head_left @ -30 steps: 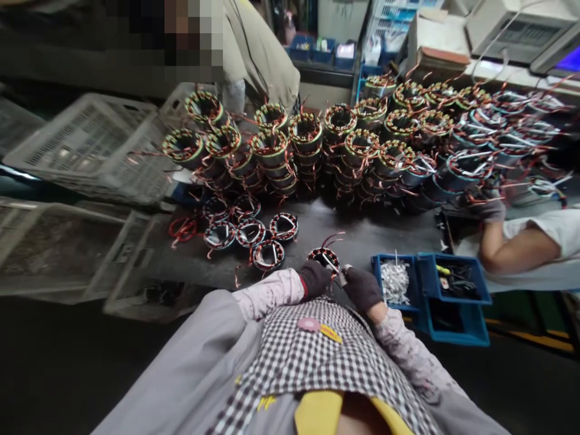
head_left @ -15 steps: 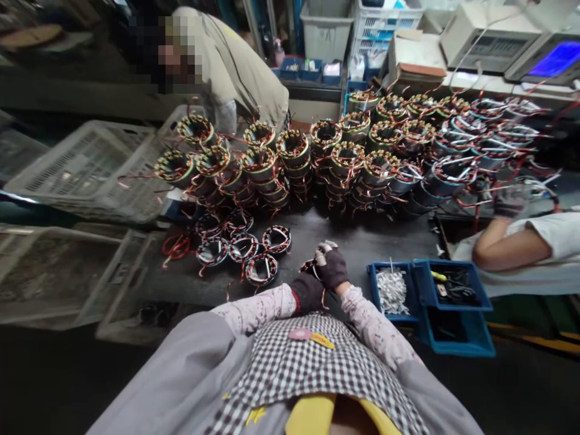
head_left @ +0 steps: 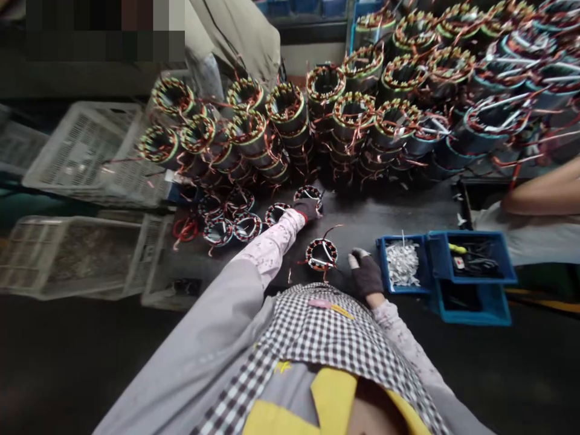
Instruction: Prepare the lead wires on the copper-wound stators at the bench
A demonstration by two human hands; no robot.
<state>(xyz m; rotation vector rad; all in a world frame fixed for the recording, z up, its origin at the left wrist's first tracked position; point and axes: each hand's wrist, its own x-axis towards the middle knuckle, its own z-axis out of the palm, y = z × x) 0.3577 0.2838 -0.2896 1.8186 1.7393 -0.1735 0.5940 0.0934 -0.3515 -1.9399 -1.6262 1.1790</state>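
My left hand [head_left: 306, 209], in a dark glove, reaches forward across the dark table [head_left: 399, 211]. Its fingers close over the near edge of a small wound stator ring [head_left: 310, 193] at the foot of the stacks. Closer to me a second stator ring [head_left: 321, 254] lies flat with red wire ends sticking up. My right hand [head_left: 365, 273], also gloved, rests on the table just right of that ring, fingers curled. A pale bit shows at its fingertips; I cannot tell whether it is a tool or the glove.
Tall stacks of wound stators [head_left: 344, 115] fill the back of the table. Several flat rings [head_left: 235, 220] lie at the left. Blue bins [head_left: 453, 266] with white strips and tools sit at the right, beside another person's arm [head_left: 539, 193]. Grey crates [head_left: 81, 151] stand left.
Both hands were together on one ring near my body. My left hand has since stretched forward to a ring by the stacks, and my right hand has dropped beside the near ring. The view tilted down.
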